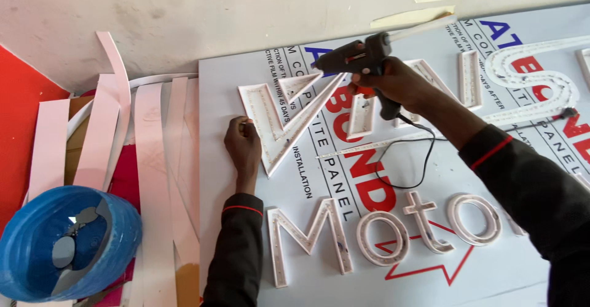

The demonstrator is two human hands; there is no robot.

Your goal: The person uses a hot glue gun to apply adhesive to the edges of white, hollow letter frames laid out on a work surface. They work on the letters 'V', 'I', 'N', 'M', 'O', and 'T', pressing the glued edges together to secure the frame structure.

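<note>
The right hand [393, 86], clamped on the black glue gun [359, 61], hovers just right of the angular channel letter [283, 119], nozzle aimed left at it, while the left hand [243, 141], fingers curled, presses the letter's left edge.

Glue gun [359, 61]: matt black plastic, translucent stick at rear. Panel [491, 282]: smooth, faintly glossy film-covered sheet, printed. Letters [310, 236]: white plastic walls, matt, smooth. Strips [153, 178]: thin pale plastic, matt. Tub [24, 251]: glossy blue plastic. Sleeves [236, 258]: dark matt cloth. Wall [184, 12]: rough, stained plaster.
</note>
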